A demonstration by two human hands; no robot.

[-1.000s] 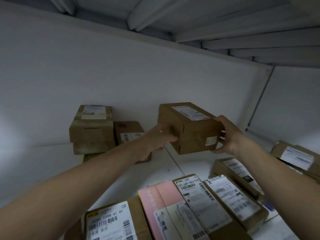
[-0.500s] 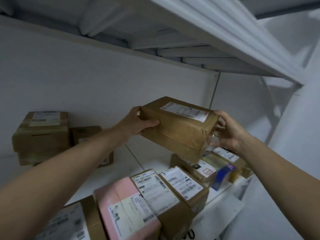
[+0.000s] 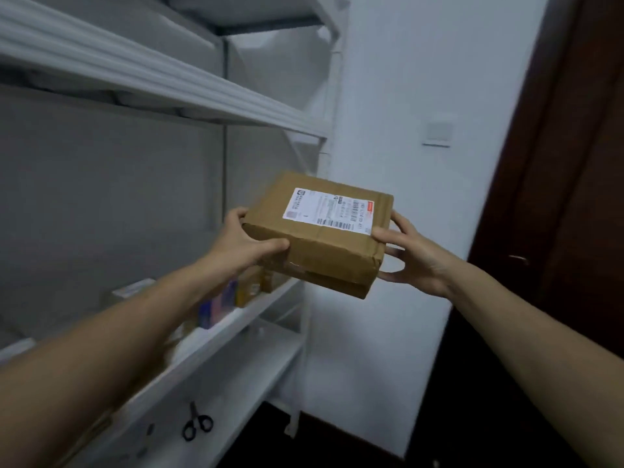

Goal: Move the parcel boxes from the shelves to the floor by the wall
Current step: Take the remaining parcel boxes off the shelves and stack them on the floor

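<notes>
Head view: your left hand and right hand grip the parcel box at either end, now clear of the shelves where it hung a second ago and swung toward the wall; lowering it to the floor remains.

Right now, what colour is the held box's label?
White label, black print, red accents, on the brown box; head view.

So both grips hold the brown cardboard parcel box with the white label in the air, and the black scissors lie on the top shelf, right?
Not quite. In the head view the black scissors lie on a low white shelf, below the brown cardboard parcel box, not the top shelf. The left grip and right grip do hold the box in the air.
</notes>
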